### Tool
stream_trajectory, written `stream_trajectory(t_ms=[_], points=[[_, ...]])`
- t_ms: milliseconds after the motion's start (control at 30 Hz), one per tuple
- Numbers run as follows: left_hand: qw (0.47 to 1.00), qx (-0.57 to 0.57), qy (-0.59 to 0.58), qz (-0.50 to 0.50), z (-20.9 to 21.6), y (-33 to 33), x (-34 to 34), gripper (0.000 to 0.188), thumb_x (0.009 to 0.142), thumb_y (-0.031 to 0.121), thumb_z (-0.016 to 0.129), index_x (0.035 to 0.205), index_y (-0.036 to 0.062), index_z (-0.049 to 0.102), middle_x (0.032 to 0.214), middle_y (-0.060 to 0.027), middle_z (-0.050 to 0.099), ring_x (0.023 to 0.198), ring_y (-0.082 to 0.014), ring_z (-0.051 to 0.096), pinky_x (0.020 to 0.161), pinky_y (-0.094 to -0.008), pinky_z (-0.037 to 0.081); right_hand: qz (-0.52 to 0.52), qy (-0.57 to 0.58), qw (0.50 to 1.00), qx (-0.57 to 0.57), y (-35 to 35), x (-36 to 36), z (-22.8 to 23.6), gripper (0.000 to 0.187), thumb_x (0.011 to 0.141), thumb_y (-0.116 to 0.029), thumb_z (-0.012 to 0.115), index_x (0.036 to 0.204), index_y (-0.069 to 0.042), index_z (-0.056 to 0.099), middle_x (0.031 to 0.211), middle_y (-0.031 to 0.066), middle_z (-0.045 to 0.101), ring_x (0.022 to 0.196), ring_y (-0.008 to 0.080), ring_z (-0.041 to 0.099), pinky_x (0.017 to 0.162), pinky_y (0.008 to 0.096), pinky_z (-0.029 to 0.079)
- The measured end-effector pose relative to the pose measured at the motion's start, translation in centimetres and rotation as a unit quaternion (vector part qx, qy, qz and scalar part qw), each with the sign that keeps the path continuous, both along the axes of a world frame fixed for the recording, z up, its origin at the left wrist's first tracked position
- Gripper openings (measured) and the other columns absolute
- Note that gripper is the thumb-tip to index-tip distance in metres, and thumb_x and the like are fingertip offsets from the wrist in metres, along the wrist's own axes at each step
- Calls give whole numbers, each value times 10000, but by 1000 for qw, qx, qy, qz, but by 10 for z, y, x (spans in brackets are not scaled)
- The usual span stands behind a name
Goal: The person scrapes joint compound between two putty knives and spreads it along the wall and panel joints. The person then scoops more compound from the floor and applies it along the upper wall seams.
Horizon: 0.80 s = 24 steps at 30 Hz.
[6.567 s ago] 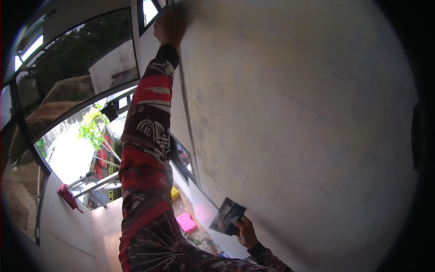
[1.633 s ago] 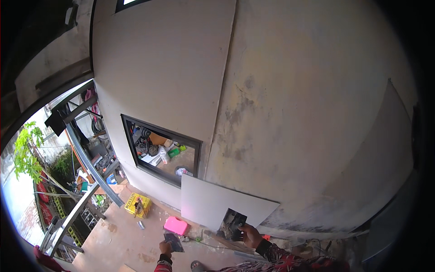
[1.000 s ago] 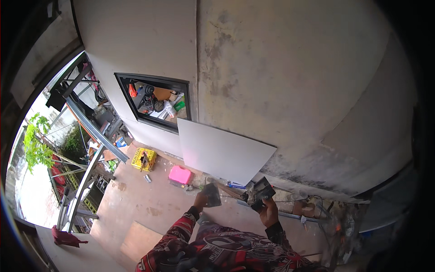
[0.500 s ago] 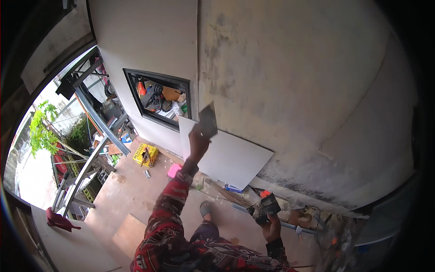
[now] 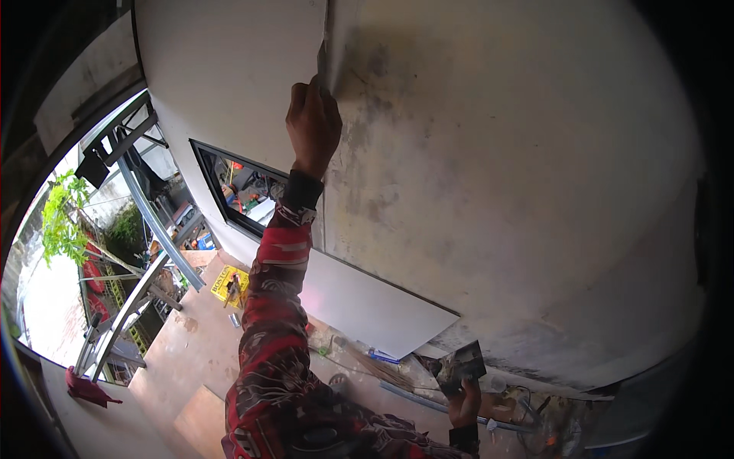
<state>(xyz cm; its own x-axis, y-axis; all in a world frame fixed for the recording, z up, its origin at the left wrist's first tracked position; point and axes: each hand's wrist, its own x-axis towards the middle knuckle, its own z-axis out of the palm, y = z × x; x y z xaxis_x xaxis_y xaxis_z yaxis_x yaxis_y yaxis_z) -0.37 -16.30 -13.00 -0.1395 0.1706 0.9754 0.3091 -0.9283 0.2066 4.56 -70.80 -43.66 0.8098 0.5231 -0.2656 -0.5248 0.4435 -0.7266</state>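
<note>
My left hand (image 5: pixel 313 126) is raised on a stretched arm, its fingers closed round a flat, broad putty knife (image 5: pixel 322 63). The blade appears nearly edge-on and lies at the vertical seam (image 5: pixel 327 30) between a smooth pale panel (image 5: pixel 237 69) and the stained wall (image 5: pixel 489 153). Most of its handle is hidden by my fingers. Lower down on the right, my right hand (image 5: pixel 463 405) grips a dark rectangular plate (image 5: pixel 468 363) from below. A lump of greyish paste (image 5: pixel 447 375) seems to lie on the plate.
Left of my arm, a black-framed window opening (image 5: pixel 229 191) shows clutter inside. A white board (image 5: pixel 375 306) leans at the wall's foot. A yellow box (image 5: pixel 230 286), a broom-like bundle (image 5: pixel 382 367) and a long grey pipe (image 5: pixel 428 402) lie on the floor. Metal framing (image 5: pixel 145 199) stands left.
My left hand has risen from beside the window to the seam, and the putty knife has turned from broadside to edge-on. My right hand with the plate has shifted only slightly in view.
</note>
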Motion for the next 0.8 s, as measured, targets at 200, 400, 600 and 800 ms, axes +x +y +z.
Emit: stream_trajectory(t_ms=[200,400,600,800], points=[[1000,-2,12,26,8,15,10,266,874,41,589,1136,3,611,879,-157,556,690,-349,611,596,-440,500,32,14,999,-7,17,38,-5,437,897,-92,592,1324,-49,506,1244,95,601,1130,269,619,922,462,559],[998,-11,21,59,15,9,19,276,857,49,597,1130,11,611,873,-155,559,683,-359,616,596,-449,509,51,15,998,-26,13,70,-6,419,904,-89,586,1315,-54,512,1239,91,601,1114,267,629,898,458,577],[990,-31,73,117,24,-8,42,322,828,48,599,1147,5,593,885,-156,563,706,-362,634,608,-451,528,59,10,998,-27,5,90,-4,426,907,-90,585,1325,-71,507,1245,91,600,1113,270,630,896,482,575],[993,18,68,90,18,-20,43,319,813,30,605,1131,7,595,893,-144,559,705,-343,638,601,-432,531,68,16,997,-17,2,99,-6,438,904,-87,579,1335,-67,499,1238,92,606,1095,268,638,886,462,578]])
